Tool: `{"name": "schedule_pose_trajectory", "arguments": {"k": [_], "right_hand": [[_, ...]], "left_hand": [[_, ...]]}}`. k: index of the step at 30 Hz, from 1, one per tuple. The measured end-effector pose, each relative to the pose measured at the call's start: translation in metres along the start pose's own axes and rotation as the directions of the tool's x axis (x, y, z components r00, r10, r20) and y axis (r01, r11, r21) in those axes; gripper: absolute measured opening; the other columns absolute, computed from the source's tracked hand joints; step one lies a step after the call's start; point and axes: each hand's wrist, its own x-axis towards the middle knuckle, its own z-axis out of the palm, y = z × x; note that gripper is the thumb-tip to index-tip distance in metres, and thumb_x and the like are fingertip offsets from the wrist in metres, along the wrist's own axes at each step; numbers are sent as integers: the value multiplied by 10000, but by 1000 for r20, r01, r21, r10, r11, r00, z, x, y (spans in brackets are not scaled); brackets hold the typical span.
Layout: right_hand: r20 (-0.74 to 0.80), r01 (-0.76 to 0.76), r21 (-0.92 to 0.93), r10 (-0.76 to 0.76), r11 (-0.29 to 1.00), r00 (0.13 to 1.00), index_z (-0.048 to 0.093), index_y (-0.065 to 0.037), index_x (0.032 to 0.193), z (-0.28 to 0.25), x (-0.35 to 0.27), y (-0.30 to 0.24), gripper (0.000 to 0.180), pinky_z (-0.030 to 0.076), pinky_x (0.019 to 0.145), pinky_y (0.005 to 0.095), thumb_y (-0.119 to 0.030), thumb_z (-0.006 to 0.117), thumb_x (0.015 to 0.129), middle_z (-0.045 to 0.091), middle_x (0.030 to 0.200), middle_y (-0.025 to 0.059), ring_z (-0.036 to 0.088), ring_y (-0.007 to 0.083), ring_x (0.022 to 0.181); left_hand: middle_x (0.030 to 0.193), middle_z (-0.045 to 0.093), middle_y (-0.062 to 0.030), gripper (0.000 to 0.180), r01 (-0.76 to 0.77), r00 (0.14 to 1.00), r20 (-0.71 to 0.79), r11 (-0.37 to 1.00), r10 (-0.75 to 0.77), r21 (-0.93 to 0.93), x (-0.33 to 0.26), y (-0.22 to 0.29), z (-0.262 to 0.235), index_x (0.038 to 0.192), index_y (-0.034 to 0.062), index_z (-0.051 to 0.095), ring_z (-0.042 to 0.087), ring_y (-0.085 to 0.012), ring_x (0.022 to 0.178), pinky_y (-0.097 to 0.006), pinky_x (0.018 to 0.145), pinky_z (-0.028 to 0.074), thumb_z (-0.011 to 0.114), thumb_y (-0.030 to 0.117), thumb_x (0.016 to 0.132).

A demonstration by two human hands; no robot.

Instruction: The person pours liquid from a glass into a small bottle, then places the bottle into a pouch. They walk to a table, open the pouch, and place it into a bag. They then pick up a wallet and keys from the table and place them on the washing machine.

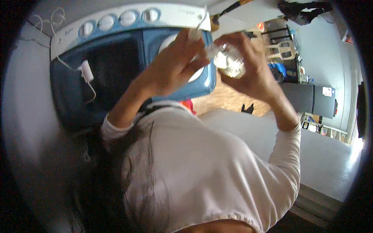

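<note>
Nearest the camera: long dark hair hangs down over a white long-sleeved top, filling the lower half of the view. Both forearms rise from it toward the upper middle.

Left hand is raised, fingers curled loosely around a slim white piece that sticks up past the fingertips; a thin white cord runs on upward from it. Grip looks closed on it, thumb side hidden. Right hand is cupped, fingers wrapped round a small clear container with white stuff inside. The container sits between the two hands, left fingertips just beside it; touching or not, cannot tell, blurred.

Behind the hands: a blue and white twin-tub washing machine, its white control strip carrying four round knobs along the top. A white plug adapter with a white cable lies on the dark lid on the left.

Farther right: brown floor, a grey refrigerator, white plastic chairs, light wall. Small red thing just under the machine's edge, unclear what.
</note>
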Motion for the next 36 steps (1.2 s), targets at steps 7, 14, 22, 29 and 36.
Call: {"name": "schedule_pose_trajectory", "arguments": {"k": [7,14,22,29,36], "right_hand": [[23,-16,43,15,999,1000,468,-65,1199,-5,2,1,596,548,788,398,-36,739,670,552,1084,145,616,319,981],[-12,-13,137,15,991,1000,467,-129,1218,1,6,10,623,522,787,449,-61,719,652,510,1142,140,595,382,962],[-6,6,80,-6,997,1000,458,-64,1205,-1,8,11,614,532,799,404,-27,743,662,545,1104,150,593,339,1000],[17,25,122,-27,992,999,461,-72,1205,-2,12,13,598,525,809,402,-31,739,678,537,1086,143,592,333,1006],[9,36,118,-38,992,999,465,-73,1198,-1,12,12,587,520,821,399,-16,730,677,535,1091,142,586,331,1013]], "left_hand": [[1131,420,-238,448,93,986,139,996,-90,-16,5,3,-8,1286,0,411,573,-352,884,-420,724,491,507,286,955],[1147,428,-232,465,45,993,113,999,-42,-27,6,-7,-6,1348,61,383,574,-355,909,-424,747,491,519,260,951],[1156,424,-196,433,92,985,145,995,-87,-25,11,-5,-10,1323,70,393,562,-322,941,-412,779,486,496,281,959],[1144,415,-185,433,94,988,130,995,-87,-42,11,-4,-12,1306,68,406,547,-318,970,-413,809,475,451,339,972],[1153,410,-189,435,76,990,121,997,-73,-18,10,-4,-15,1302,48,412,553,-335,957,-413,797,469,470,323,969]]}}
